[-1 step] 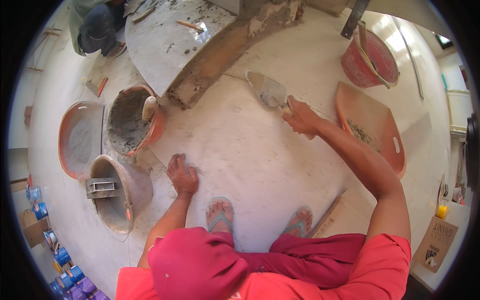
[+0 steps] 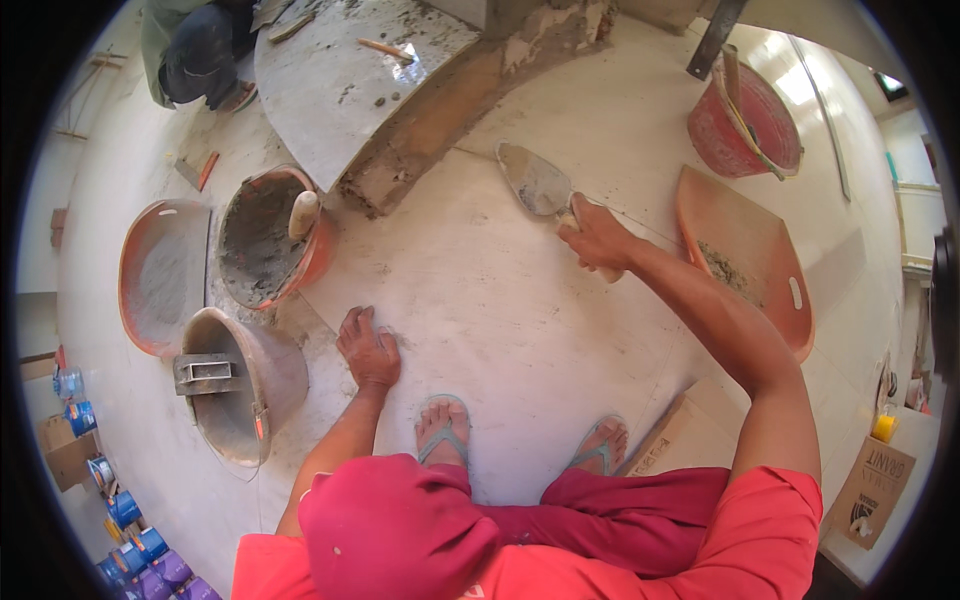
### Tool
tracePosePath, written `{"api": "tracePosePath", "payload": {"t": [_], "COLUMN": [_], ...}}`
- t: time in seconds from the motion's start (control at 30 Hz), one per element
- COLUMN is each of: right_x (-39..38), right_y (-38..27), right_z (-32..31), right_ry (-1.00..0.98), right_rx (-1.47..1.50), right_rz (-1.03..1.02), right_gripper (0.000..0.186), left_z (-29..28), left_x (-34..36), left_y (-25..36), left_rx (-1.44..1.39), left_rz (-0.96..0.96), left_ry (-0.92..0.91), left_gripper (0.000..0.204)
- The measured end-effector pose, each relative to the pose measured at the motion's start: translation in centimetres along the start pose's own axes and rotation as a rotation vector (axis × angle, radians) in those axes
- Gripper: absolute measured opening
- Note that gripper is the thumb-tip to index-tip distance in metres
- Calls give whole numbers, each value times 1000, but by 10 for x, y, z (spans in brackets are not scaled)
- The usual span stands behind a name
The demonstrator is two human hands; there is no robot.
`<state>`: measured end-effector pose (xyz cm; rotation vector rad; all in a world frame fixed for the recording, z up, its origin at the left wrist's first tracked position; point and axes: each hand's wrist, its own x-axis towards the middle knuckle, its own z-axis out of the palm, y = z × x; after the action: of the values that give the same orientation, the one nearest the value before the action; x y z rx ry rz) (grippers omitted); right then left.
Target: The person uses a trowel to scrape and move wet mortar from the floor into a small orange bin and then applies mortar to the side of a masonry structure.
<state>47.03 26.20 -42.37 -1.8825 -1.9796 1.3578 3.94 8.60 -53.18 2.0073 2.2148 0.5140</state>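
Observation:
My right hand (image 2: 600,237) is closed round the handle of a pointed masonry trowel (image 2: 540,187). Its grey, mortar-smeared blade points up and left above the pale tiled floor. My left hand (image 2: 368,352) is beside the grey bucket, low over the tiles; its fingers are slightly bent and apart, and I see nothing in it. An orange bucket (image 2: 322,250) of wet grey mortar, with a light rounded handle standing in it, is beyond that hand. The grey bucket (image 2: 285,370) lies tipped, with a metal float (image 2: 210,372) at its mouth.
An orange scoop tray (image 2: 135,300) holds grey powder at the left; another orange tray (image 2: 775,250) with crumbs lies right. A red bucket (image 2: 740,125) stands at the far right. A raised slab (image 2: 350,90) bears a hammer-like tool (image 2: 385,48). Another person (image 2: 205,60) crouches at the far left.
The trowel and my right hand have turned slightly, with the handle end shifting a little left. The whole view has drifted slightly. My left hand stays in place.

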Motion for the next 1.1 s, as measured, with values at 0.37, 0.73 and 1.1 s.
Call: {"api": "tracePosePath", "payload": {"t": [0.37, 0.73, 1.1], "right_x": [89, 129, 163], "right_y": [-63, -124, -146], "right_z": [13, 65, 100], "right_ry": [285, 198, 238], "right_rx": [580, 658, 943], "right_rz": [257, 220, 210], "right_gripper": [60, 68, 66], "left_z": [-3, -4, -4], "left_x": [4, 2, 3], "left_y": [4, -1, 2], "left_rx": [-7, 5, -14], "left_rz": [-8, -15, -15], "left_ry": [-19, -27, -36], "left_gripper": [50, 52, 52]}}
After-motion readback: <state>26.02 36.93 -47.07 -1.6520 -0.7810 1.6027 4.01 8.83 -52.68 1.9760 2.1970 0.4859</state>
